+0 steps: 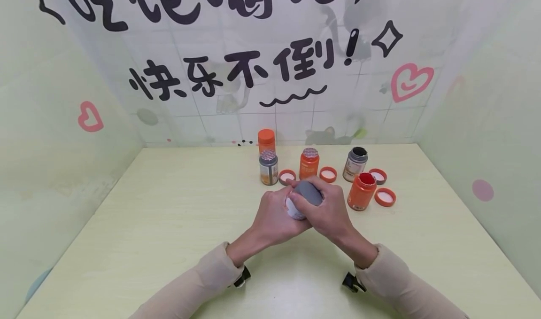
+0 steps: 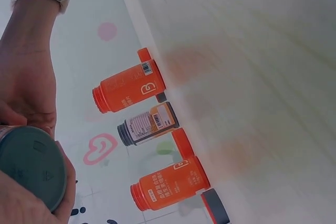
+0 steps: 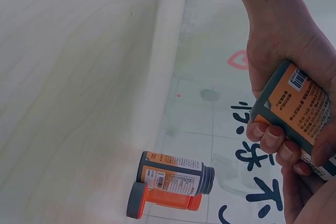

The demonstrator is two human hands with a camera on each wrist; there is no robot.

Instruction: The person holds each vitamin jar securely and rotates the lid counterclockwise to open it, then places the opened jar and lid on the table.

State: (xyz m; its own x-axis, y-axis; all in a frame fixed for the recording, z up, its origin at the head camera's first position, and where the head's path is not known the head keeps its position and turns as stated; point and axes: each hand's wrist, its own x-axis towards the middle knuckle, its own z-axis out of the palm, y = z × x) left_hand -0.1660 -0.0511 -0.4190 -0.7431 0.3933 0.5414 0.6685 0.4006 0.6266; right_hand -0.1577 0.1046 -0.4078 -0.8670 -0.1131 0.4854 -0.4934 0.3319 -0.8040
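Between my two hands, in front of the row of bottles in the head view, is a grey pill bottle (image 1: 308,193) with a pale label. My left hand (image 1: 272,214) is wrapped round its body; in the right wrist view several fingertips (image 3: 272,139) curl over the orange-and-grey label of this bottle (image 3: 294,111). My right hand (image 1: 328,211) grips the upper end, thumb laid across the smooth grey top. Seen from the left wrist, the bottle's round dark base (image 2: 34,169) faces the camera. The hands hide much of the bottle's side.
Behind the hands stand a capped orange bottle (image 1: 266,139), a sealed grey bottle (image 1: 269,172), a sealed orange bottle (image 1: 309,166), an opened grey bottle (image 1: 355,166) and an opened orange bottle (image 1: 360,196). Upturned caps (image 1: 385,197) lie beside them. Walls border the table (image 1: 177,206).
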